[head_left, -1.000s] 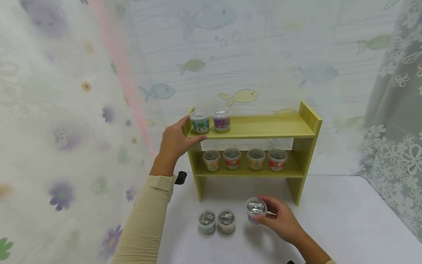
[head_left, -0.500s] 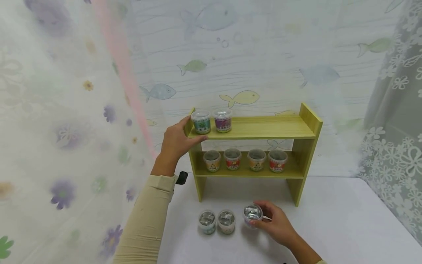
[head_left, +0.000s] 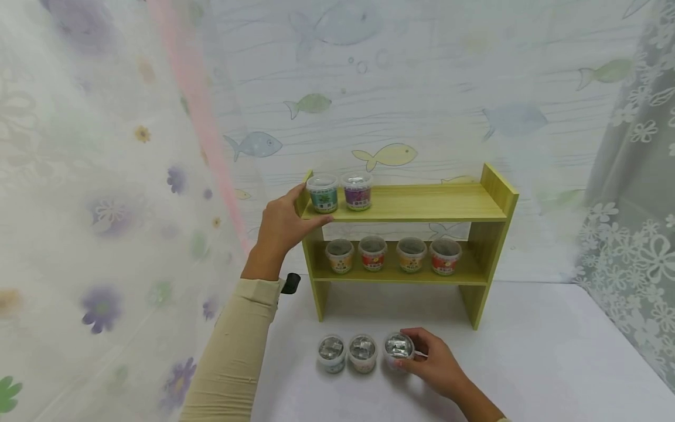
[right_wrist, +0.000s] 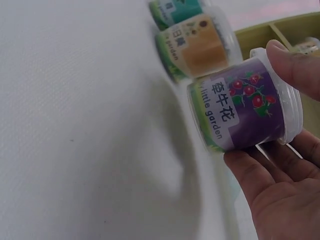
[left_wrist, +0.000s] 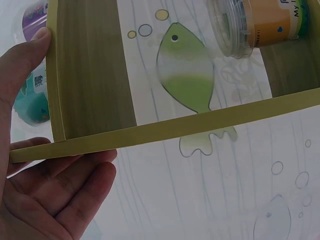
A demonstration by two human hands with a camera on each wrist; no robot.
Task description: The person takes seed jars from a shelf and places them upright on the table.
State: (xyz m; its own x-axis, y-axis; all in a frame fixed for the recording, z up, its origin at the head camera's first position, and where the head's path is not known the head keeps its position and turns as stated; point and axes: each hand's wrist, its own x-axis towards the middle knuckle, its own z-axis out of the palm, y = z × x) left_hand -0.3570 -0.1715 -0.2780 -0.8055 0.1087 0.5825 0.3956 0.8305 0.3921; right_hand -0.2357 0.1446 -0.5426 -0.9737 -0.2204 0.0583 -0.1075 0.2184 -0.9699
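My right hand (head_left: 435,364) pinches a small lidded plastic cup (right_wrist: 245,107) with a purple morning-glory label between thumb and fingers. In the head view this cup is low over the white table, just right of a cup with an orange label (right_wrist: 200,45); whether its base touches the table I cannot tell. Left of those is a teal-labelled cup (head_left: 331,354). My left hand (head_left: 282,228) grips the left end of a yellow-green wooden shelf (head_left: 422,202), thumb on the upper board's front edge, fingers at the side panel.
On the upper board stand a teal cup (head_left: 323,194) and a purple cup (head_left: 357,192), near my left hand. The lower board bears several cups with orange and red labels, such as a red one (head_left: 372,255). A fish-print curtain (head_left: 369,88) hangs behind.
My right hand has moved left and nearer to me with the purple cup, bringing it beside the two cups on the table. The left hand has kept its grip on the shelf.
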